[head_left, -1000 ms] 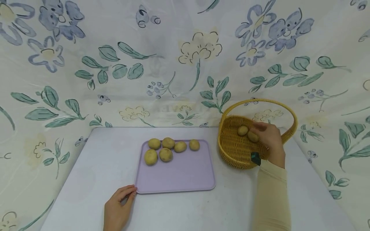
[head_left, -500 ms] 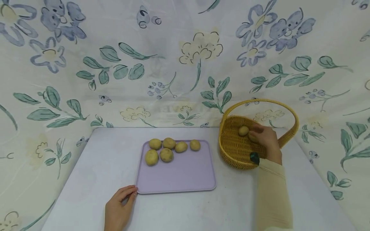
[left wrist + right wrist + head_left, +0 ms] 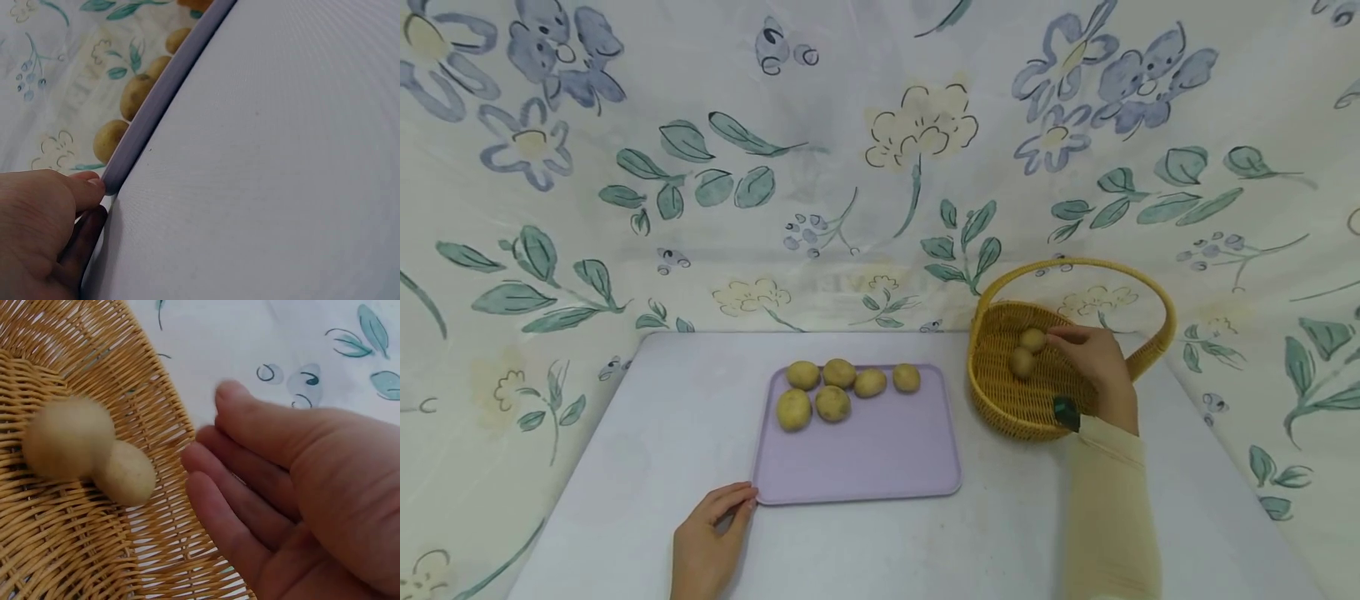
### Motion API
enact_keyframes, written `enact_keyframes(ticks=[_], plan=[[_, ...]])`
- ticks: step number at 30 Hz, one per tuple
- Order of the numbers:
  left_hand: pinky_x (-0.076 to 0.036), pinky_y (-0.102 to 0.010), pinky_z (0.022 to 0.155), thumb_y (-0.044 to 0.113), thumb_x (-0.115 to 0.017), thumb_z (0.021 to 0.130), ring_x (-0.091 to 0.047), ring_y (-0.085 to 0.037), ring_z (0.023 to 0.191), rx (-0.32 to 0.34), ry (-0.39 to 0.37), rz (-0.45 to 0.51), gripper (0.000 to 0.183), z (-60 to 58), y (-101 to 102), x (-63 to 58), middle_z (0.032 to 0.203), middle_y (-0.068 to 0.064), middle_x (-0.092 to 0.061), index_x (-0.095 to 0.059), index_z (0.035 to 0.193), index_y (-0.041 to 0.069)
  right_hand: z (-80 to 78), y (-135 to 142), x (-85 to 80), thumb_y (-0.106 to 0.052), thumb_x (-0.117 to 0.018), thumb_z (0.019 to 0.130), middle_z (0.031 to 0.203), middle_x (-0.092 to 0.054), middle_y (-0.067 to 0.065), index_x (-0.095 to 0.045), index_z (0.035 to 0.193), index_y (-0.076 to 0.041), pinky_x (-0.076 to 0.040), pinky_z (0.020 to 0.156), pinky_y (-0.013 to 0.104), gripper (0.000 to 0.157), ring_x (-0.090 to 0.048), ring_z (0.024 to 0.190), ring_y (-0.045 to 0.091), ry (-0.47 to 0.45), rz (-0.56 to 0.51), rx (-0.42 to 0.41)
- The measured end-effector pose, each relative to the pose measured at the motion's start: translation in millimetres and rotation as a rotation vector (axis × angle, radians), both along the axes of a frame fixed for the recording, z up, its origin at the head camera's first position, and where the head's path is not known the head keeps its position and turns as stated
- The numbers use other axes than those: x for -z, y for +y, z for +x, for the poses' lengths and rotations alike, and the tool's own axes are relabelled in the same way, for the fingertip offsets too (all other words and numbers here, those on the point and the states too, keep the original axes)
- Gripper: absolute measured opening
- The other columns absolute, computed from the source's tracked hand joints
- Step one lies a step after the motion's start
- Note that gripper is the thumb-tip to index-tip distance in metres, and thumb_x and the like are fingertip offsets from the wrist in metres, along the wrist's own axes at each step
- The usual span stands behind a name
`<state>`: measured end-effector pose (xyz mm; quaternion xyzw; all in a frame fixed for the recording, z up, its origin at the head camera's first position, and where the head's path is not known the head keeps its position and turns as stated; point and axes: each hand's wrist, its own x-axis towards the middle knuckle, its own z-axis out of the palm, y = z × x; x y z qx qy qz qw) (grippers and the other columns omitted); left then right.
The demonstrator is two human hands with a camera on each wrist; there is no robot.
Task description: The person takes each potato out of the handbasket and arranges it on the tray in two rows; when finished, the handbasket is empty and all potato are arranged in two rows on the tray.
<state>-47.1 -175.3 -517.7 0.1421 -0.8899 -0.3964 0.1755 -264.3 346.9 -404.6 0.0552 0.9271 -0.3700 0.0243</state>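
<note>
A wicker basket (image 3: 1011, 417) with a tall handle stands at the right. Two small potatoes lie inside it: one potato (image 3: 1032, 339) near the back wall, the other potato (image 3: 1022, 362) just in front, blurred in the right wrist view. My right hand (image 3: 1097, 358) hovers over the basket's right side, fingers loosely bent and holding nothing; in the right wrist view a gap separates the fingertips (image 3: 203, 484) from both potatoes. My left hand (image 3: 711, 529) holds the near left corner of a lilac tray (image 3: 865, 458) between fingertips and thumb. Several potatoes (image 3: 832, 403) rest along the tray's back and left.
The white table (image 3: 865, 550) runs under the tray and basket. Behind it and at both sides hangs a floral cloth (image 3: 850, 167). The basket handle (image 3: 1075, 262) arches above the basket, beyond the right hand.
The potato in my right hand has been let go and now sits further left in the basket. The right hand has drawn slightly back from it. My left hand stays at the tray corner.
</note>
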Motion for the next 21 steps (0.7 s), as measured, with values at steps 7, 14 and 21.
enact_keyframes(ticks=[7, 14, 21], plan=[[-0.037, 0.007, 0.087, 0.002, -0.082, 0.083, -0.054, 0.026, 0.094, 0.001, 0.036, -0.006, 0.02, 2.0, 0.1, 1.5, 0.106, 0.005, -0.078, -0.082, 0.095, 0.018, -3.5, -5.4, 8.1, -0.055, -0.07, 0.093, 0.149, -0.056, 0.016, -0.06, 0.142, -0.014, -0.041, 0.116, 0.056, 0.065, -0.047, 0.14, 0.038, -0.097, -0.057, -0.122], [-0.037, 0.007, 0.087, 0.003, -0.082, 0.084, -0.058, 0.021, 0.094, 0.008, 0.021, -0.005, 0.02, 2.3, -0.4, 3.4, 0.107, 0.006, -0.078, -0.082, 0.095, 0.02, -9.2, -11.1, 16.5, -0.037, -0.072, 0.096, 0.142, -0.063, 0.015, -0.061, 0.141, -0.011, -0.048, 0.111, 0.052, 0.053, -0.056, 0.133, 0.035, -0.062, -0.028, -0.203], [-0.036, 0.008, 0.088, 0.004, -0.082, 0.084, -0.066, 0.009, 0.098, 0.0, 0.014, -0.018, 0.02, 1.1, -0.4, 2.7, 0.107, 0.007, -0.078, -0.082, 0.095, 0.02, -14.2, -14.7, 19.1, -0.041, -0.071, 0.096, 0.138, -0.065, 0.018, -0.061, 0.141, -0.011, -0.049, 0.109, 0.054, 0.055, -0.058, 0.131, 0.038, -0.031, 0.051, -0.259]])
